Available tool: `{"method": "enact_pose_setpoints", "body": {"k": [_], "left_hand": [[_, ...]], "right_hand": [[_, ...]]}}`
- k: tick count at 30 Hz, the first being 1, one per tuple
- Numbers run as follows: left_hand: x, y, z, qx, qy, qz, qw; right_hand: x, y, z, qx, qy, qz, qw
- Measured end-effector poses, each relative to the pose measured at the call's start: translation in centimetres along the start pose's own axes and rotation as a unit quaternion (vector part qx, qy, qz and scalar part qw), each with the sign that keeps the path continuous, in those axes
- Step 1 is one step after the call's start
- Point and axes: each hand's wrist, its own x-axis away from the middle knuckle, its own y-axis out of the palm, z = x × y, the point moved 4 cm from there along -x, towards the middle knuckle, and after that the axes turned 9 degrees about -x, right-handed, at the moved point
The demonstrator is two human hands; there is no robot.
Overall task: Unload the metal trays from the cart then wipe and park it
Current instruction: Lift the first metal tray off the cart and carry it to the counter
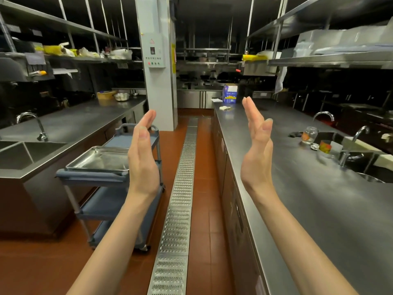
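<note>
A grey-blue three-shelf cart [93,176] stands in the aisle against the left counter. On its top shelf lies a shiny metal tray [100,159], at the near end; whether more trays are stacked under it I cannot tell. My left hand [143,158] is raised in front of me, palm facing right, fingers straight, covering the tray's right edge in the view. Held up across from it, palm facing left, is my right hand [256,150], above the right counter's edge. Both hands hold nothing.
A steel counter with a sink [19,154] and tap runs along the left. The long steel counter [319,199] on the right carries a glass jar [309,135], a blue box [230,93] and a cloth [225,108]. A metal drain grate [180,201] runs down the red floor. A white pillar [157,60] stands ahead.
</note>
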Motion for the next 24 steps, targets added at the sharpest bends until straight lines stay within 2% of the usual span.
{"method": "enact_pose_setpoints", "body": {"k": [13,24], "left_hand": [[-12.6,7.9,-15.2,0.006,-0.017,-0.011,1.000],[-22.7,18.0,-27.8,-0.016,-0.023,-0.009,1.000]], "right_hand": [[-12.5,3.0,16.8,0.003,0.016,0.006,1.000],[-24.0,1.6,32.9,0.003,0.027,0.020,0.999]]}}
